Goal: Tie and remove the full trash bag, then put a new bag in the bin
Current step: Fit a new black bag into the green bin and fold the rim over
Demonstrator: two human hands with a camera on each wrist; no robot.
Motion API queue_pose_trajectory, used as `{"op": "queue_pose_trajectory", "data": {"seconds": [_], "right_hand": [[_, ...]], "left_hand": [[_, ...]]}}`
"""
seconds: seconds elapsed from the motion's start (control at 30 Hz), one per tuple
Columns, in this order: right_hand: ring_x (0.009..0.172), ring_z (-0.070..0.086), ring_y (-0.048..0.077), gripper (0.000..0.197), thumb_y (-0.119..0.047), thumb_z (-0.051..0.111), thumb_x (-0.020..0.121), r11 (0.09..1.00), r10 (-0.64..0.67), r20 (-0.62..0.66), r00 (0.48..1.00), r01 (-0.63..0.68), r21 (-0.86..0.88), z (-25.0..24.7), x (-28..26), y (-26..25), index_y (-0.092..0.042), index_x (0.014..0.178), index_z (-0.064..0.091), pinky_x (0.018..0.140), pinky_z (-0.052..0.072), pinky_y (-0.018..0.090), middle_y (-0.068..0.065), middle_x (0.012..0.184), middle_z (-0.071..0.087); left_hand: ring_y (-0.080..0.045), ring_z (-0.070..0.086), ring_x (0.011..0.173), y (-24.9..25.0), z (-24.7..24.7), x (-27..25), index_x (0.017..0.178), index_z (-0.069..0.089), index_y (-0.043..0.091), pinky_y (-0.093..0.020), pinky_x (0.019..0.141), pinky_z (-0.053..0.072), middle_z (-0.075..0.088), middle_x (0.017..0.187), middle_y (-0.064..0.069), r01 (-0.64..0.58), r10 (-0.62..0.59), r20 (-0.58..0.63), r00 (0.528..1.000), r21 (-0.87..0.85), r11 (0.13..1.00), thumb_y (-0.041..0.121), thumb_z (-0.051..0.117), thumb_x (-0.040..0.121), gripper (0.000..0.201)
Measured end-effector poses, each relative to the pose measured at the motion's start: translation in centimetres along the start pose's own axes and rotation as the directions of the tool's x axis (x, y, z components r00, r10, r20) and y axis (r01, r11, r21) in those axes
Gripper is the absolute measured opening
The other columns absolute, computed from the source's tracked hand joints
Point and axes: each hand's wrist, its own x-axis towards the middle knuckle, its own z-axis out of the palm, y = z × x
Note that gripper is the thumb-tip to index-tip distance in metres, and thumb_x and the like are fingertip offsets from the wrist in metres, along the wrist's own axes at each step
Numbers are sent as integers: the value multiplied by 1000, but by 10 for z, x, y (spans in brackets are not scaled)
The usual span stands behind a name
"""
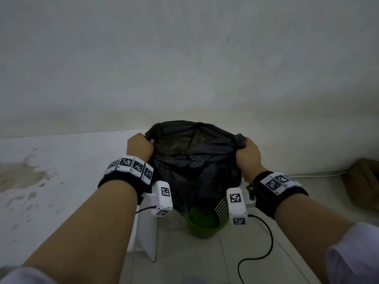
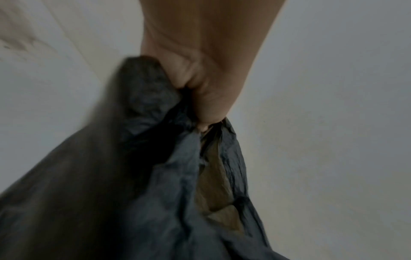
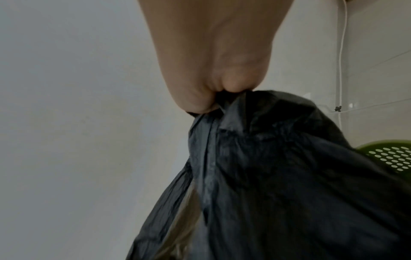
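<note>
A black trash bag (image 1: 194,167) hangs lifted above a green perforated bin (image 1: 205,222), its mouth held wide open. My left hand (image 1: 140,145) grips the bag's left rim in a fist, and my right hand (image 1: 247,151) grips the bunched right rim. In the left wrist view the fist (image 2: 200,98) clenches crumpled black plastic (image 2: 155,176). The right wrist view shows my right fist (image 3: 213,91) bunching the bag (image 3: 278,167), with the bin's (image 3: 391,154) rim behind it. The bag's lower end still reaches into the bin.
A white wall rises close behind the bin. A white stool or stand (image 1: 146,228) sits left of the bin. A brown cardboard box (image 1: 363,183) lies on the floor at the right, and a white cable (image 1: 320,174) runs along the wall's base.
</note>
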Motion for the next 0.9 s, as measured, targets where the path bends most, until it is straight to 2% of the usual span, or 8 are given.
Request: {"op": "queue_pose_trajectory", "data": {"seconds": [0.07,0.2,0.3,0.4,0.47,0.63,0.77,0.9], "right_hand": [[89,59,32,25,-15,43,73,998,-20,95,995,14,68,8,-8,-11,-24,90,59,75,43,37,7,93,64],[100,62,20,43,-40,61,77,997,-82,240,967,77,32,24,-17,-21,-28,118,58,91,50,37,-4,110,67],[107,61,12,83,-54,80,65,975,-103,359,928,167,-150,23,-19,-17,-31,136,45,95,48,31,-10,122,63],[113,60,24,90,-44,81,66,854,-115,401,909,296,-427,14,-16,-6,-27,144,38,89,48,33,0,127,63],[110,60,30,66,-31,76,74,826,-115,356,927,288,-484,5,-14,1,-20,134,50,86,46,33,8,121,65],[93,61,38,22,-9,58,82,913,-69,119,990,111,-392,-2,-1,15,-3,103,60,73,43,33,20,98,66],[92,61,35,21,-20,53,87,975,-78,118,990,100,-200,8,1,5,-10,104,61,84,49,41,15,99,67],[93,64,37,28,-17,50,75,991,-65,241,968,35,129,23,-9,-5,-19,99,64,84,51,46,14,96,69]], "left_hand": [[-43,55,111,11,7,-5,112,55,-7,-39,91,40,59,118,-29,3,1,53,999,-72,997,19,42,101,31],[-40,50,121,33,22,-13,129,44,-5,-36,94,39,52,132,-25,110,-55,162,985,-355,928,38,36,103,50],[-30,54,118,39,25,-20,132,33,9,-40,101,45,52,132,-10,150,52,332,942,-554,819,73,65,70,95],[-23,55,100,25,20,-19,125,27,9,-41,88,50,53,112,-7,-126,236,417,878,-273,954,33,91,62,92],[-34,60,94,7,16,-10,126,33,4,-42,80,49,59,102,-19,-299,275,301,913,37,954,16,77,78,66],[-41,62,101,-23,2,5,100,62,-6,-36,83,44,66,106,-26,-157,112,142,983,355,921,8,46,94,22],[-39,59,110,-23,19,17,117,57,-6,-36,90,47,60,121,-25,69,-85,290,953,63,996,13,48,93,32],[-36,63,108,-12,48,16,123,61,12,-51,98,50,65,121,-16,182,46,438,898,-463,868,33,65,76,52]]}}
